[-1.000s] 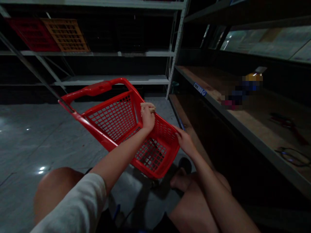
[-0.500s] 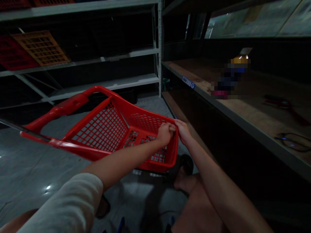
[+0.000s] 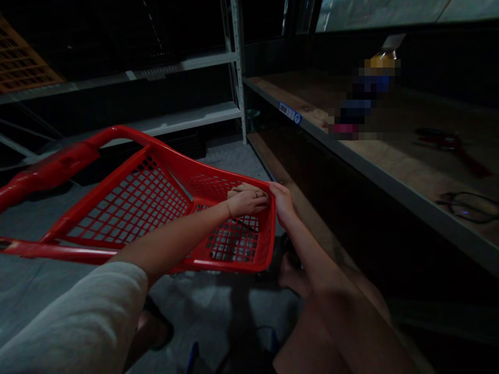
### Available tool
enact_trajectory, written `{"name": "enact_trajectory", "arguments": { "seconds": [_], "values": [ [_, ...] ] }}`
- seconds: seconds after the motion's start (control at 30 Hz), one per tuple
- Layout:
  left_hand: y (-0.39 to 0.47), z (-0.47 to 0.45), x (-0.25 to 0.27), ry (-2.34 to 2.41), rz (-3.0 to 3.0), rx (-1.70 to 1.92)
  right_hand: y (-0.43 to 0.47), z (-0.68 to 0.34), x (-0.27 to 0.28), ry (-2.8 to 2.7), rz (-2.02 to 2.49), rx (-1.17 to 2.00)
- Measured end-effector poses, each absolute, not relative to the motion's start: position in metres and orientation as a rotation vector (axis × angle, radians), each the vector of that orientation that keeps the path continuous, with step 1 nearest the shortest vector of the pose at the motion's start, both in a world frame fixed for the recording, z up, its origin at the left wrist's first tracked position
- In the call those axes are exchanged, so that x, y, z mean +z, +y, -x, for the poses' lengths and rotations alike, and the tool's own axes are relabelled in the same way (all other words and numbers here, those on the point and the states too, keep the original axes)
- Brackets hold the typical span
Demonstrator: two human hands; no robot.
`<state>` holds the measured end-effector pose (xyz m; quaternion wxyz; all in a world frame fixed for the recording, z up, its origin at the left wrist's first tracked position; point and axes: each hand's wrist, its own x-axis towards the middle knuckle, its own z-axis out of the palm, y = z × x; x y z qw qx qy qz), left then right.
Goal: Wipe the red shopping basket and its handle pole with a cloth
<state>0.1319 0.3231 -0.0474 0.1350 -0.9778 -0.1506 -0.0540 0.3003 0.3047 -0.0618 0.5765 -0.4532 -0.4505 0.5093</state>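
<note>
A red plastic basket with lattice walls and a long handle (image 3: 50, 166) stands on the floor in front of me. Inside it, near the right end, my left hand (image 3: 250, 202) is closed on a folded tan cloth (image 3: 244, 188), pressed to the far inner wall. The cloth is partly hidden by the hand. My right hand (image 3: 281, 201) grips the basket's right rim (image 3: 272, 223), fingers wrapped over the edge.
On the right, a wooden shelf (image 3: 390, 156) bears a dark red-handled tool (image 3: 448, 141), a thin black cable loop (image 3: 468, 205) and a blurred-out object (image 3: 364, 93). A grey metal rack (image 3: 238, 78) with an orange crate (image 3: 23, 57) stands behind. My foot (image 3: 290, 265) is beside the basket.
My left hand has shifted and flattened along the basket's inner wall, so more of the cloth shows. My right hand stays on the rim. The view has tilted down and moved right.
</note>
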Motion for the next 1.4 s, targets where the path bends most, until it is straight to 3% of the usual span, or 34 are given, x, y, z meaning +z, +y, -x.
{"name": "enact_trajectory", "arguments": {
  "seconds": [0.23, 0.43, 0.6, 0.73, 0.87, 0.97, 1.1, 1.2, 1.4],
  "values": [
    [0.326, -0.123, -0.085, -0.483, 2.873, 0.130, 0.281, -0.301, -0.026, -1.687, 1.008, 0.597],
    [0.340, -0.099, -0.020, -0.285, 2.851, 0.019, 0.247, -0.306, -0.017, -2.071, 0.756, 0.266],
    [0.340, -0.053, 0.019, -0.463, 2.607, -0.195, 0.236, -0.309, -0.024, -2.133, 0.655, 0.306],
    [0.334, -0.043, -0.024, -0.557, 2.589, -0.179, 0.241, -0.307, -0.027, -2.111, 0.634, 0.321],
    [0.328, -0.050, -0.056, -0.497, 2.698, 0.104, 0.246, -0.306, -0.030, -2.074, 0.636, 0.307],
    [0.323, -0.057, -0.036, -0.510, 2.732, 0.138, 0.245, -0.308, -0.030, -2.097, 0.660, 0.325],
    [0.319, -0.066, 0.013, -0.743, 2.649, -0.188, 0.238, -0.311, -0.028, -2.170, 0.682, 0.340],
    [0.315, -0.068, 0.018, -0.950, 2.606, -0.345, 0.236, -0.313, -0.026, -2.192, 0.645, 0.339],
    [0.301, -0.056, -0.042, -0.721, 2.934, 0.186, 0.245, -0.310, -0.021, -2.311, 0.613, 0.242]
  ]
}}
